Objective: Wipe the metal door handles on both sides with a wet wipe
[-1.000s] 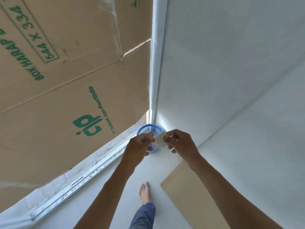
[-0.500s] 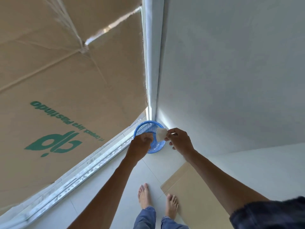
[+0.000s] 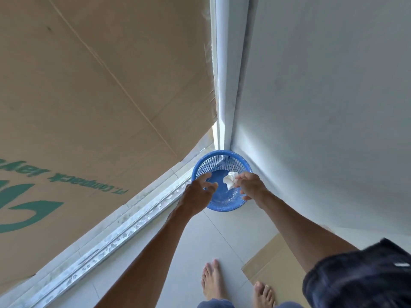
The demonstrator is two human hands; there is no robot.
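A crumpled white wet wipe [image 3: 230,180] is pinched in the fingertips of my right hand [image 3: 250,185], held over the mouth of a round blue mesh basket [image 3: 201,168] that stands on the floor in the corner. My left hand [image 3: 198,194] hovers just left of the wipe with its fingers spread and nothing in them. No door handle is in view.
Brown cardboard [image 3: 100,96] with green print covers the left side above a metal sliding-door track [image 3: 124,230]. A white wall [image 3: 322,107] rises on the right. A flat cardboard sheet [image 3: 273,261] lies on the tiled floor beside my bare feet [image 3: 211,281].
My left hand let go of the wipe and opened. Both hands moved closer over the basket, with the wipe now held by the right hand alone. The view tilted further down.
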